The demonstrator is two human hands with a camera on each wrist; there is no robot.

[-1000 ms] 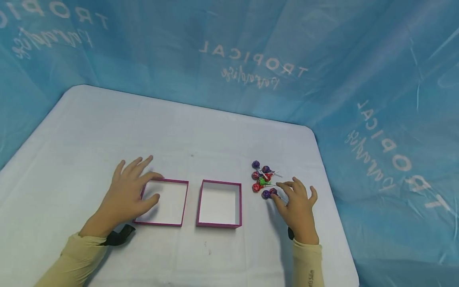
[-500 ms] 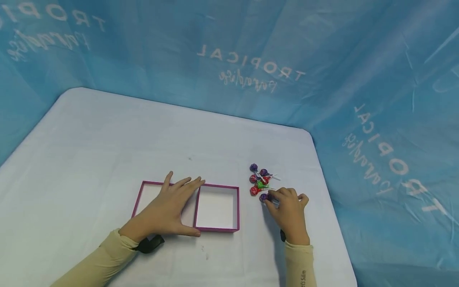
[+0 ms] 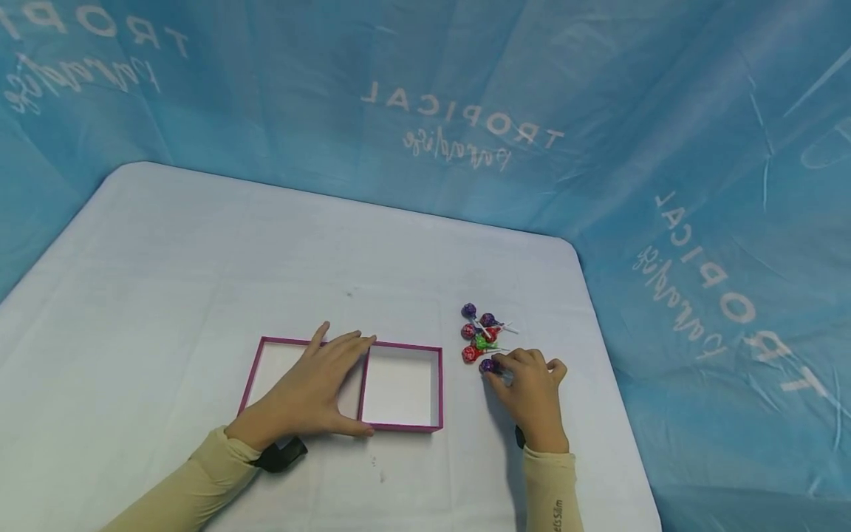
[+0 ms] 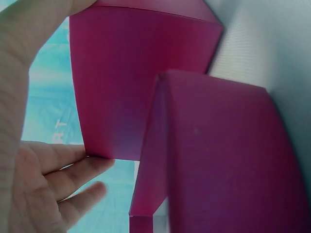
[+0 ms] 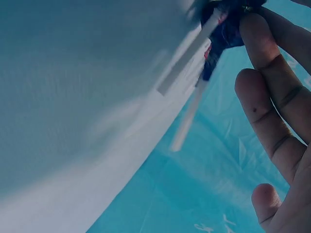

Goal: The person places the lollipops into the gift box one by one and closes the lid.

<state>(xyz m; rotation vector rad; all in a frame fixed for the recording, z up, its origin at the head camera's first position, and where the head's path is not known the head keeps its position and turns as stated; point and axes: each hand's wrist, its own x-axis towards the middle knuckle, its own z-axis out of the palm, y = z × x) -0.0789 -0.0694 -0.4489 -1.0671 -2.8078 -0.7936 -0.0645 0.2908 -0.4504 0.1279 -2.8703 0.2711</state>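
Note:
My left hand (image 3: pixel 309 391) spans the left side of a deep magenta-edged box (image 3: pixel 404 427), thumb at its front corner and fingers at its back corner. In the left wrist view, thumb and fingertips touch opposite ends of the box's magenta wall (image 4: pixel 126 82). Below that hand lies a shallower box part (image 3: pixel 250 378), like a lid, open side up. My right hand (image 3: pixel 532 395) pinches at a purple-wrapped lollipop (image 3: pixel 490 366) on the table; the right wrist view shows dark wrappers (image 5: pixel 226 34) with two white sticks, the grip partly out of frame.
Just beyond the right hand lie several lollipops, among them a red one (image 3: pixel 470 354), a green one (image 3: pixel 483 342) and a purple one (image 3: pixel 468 310). A white cloth covers the table (image 3: pixel 279 244). Blue printed curtains (image 3: pixel 465 66) surround its far and side edges.
My left hand has moved right, from over the lid to the deep box's left side. The right hand has lowered slightly and closed its fingertips at the nearest purple lollipops.

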